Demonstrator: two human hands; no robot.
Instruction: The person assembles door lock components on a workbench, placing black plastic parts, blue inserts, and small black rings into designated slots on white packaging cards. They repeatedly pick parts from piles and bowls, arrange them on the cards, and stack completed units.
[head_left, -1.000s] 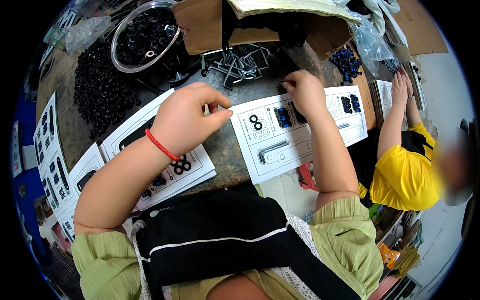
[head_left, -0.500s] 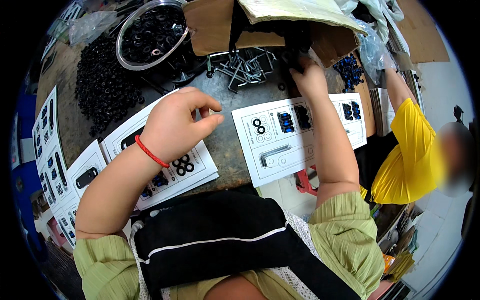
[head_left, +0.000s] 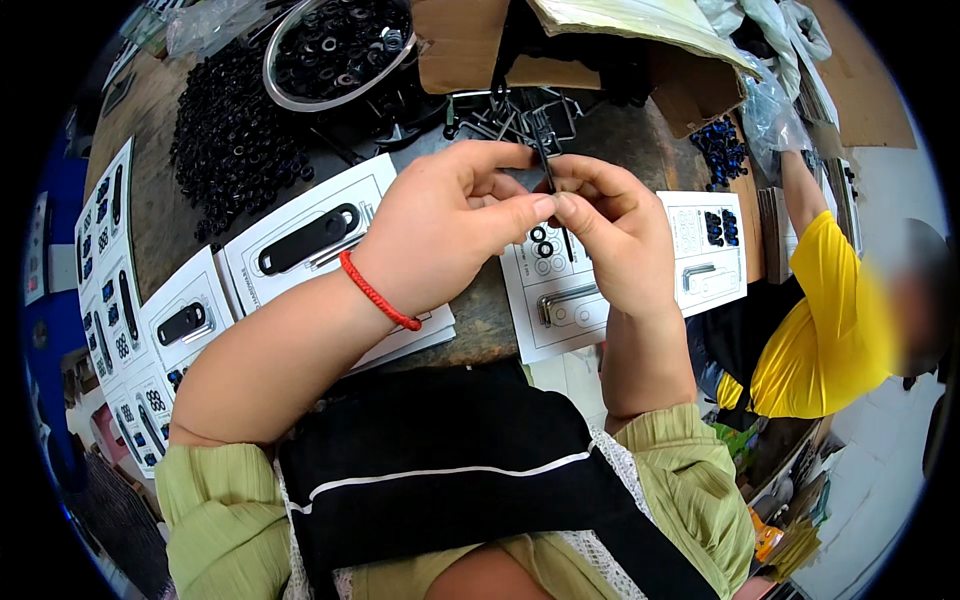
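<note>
My left hand (head_left: 450, 225) and my right hand (head_left: 628, 240) meet above the table. Between their fingertips they pinch a thin, dark, elongated part (head_left: 541, 140), seen nearly edge-on; its exact kind I cannot make out. Below my right hand lies a white printed card (head_left: 535, 345), partly covered by it, with small black rings, dark and blue screws and L-shaped hex keys on it. Beyond my left wrist, another white card (head_left: 250, 255) bears a long black plate (head_left: 310, 238) and silver hex keys. My left forearm hides part of that card stack.
Behind my hands lie loose hex keys (head_left: 485, 125) and an open cardboard box (head_left: 455, 45). A clear bowl (head_left: 270, 75) of black washers and a heap of small black rings (head_left: 230, 150) stand far left. Blue screws (head_left: 718, 150) lie right, near a person in a yellow top (head_left: 825, 320).
My right hand has come back from the box area toward my left hand, bringing the thin dark part. My left hand has moved right, and both now pinch it.
</note>
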